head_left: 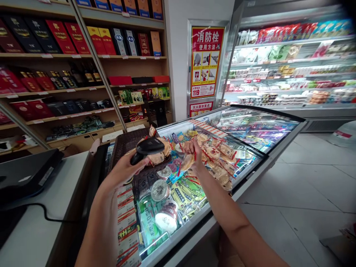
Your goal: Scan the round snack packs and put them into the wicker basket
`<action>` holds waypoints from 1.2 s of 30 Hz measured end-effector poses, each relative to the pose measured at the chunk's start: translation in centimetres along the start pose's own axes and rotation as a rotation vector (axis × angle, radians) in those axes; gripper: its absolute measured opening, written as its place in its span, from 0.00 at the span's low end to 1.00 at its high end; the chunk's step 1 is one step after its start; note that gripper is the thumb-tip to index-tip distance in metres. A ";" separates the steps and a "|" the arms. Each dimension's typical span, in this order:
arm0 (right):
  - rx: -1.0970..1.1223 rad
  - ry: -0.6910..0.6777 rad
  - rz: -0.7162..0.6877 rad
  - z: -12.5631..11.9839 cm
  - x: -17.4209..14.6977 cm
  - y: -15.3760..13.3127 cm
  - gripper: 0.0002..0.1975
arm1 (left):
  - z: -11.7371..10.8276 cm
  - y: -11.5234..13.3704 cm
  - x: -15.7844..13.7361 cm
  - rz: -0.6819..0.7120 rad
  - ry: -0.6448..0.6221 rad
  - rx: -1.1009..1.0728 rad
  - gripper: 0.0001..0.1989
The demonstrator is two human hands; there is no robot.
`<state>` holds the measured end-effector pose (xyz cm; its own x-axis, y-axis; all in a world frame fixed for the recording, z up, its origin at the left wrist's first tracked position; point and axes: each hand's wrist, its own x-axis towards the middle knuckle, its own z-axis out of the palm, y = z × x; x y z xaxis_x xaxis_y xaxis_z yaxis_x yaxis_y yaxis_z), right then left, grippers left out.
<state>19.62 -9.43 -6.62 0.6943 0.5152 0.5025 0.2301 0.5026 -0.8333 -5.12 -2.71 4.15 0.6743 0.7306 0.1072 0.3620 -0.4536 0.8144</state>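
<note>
My left hand [128, 165] is closed around the handle of a black barcode scanner [150, 146], its head turned to the right. Over the glass top of a chest freezer, my right hand [193, 150] grips a clear packet [187, 163] with red ends and a round, tan baked piece inside. To the right of that hand lies a pile of similar clear packets [219, 152]. Behind the scanner, more packets [158, 157] sit in a dark brown woven basket [122, 146]. Inside the freezer, tubs [160, 190] and green packages [185, 196] show through the glass.
A white counter [66, 189] with a black device [25, 172] stands at the left. Shelves of boxes [122, 48] line the back wall. The freezer's metal edge [250, 176] runs along the right, beside the tiled floor [300, 178]. A lit refrigerated display [289, 63] is beyond.
</note>
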 end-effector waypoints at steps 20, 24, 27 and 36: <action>-0.883 -0.310 -0.350 7.9 1.1 0.4 0.21 | -2.1 -1.0 -1.2 0.032 0.310 0.143 0.26; -0.978 -0.118 -0.288 2.9 2.3 0.0 0.21 | -1.8 -0.6 -0.9 0.014 0.290 0.243 0.26; -1.204 0.058 -0.075 -3.0 3.9 0.1 0.17 | -1.2 -0.2 -0.8 0.039 0.237 0.216 0.27; -1.481 -0.286 0.445 -14.1 2.8 1.5 0.39 | 0.7 0.1 0.5 0.093 0.142 0.283 0.35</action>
<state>31.51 -17.01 -9.76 0.7780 0.6265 0.0472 0.6075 -0.7310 -0.3109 -4.27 -2.77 3.89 0.6238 0.7341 0.2684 0.4808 -0.6311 0.6088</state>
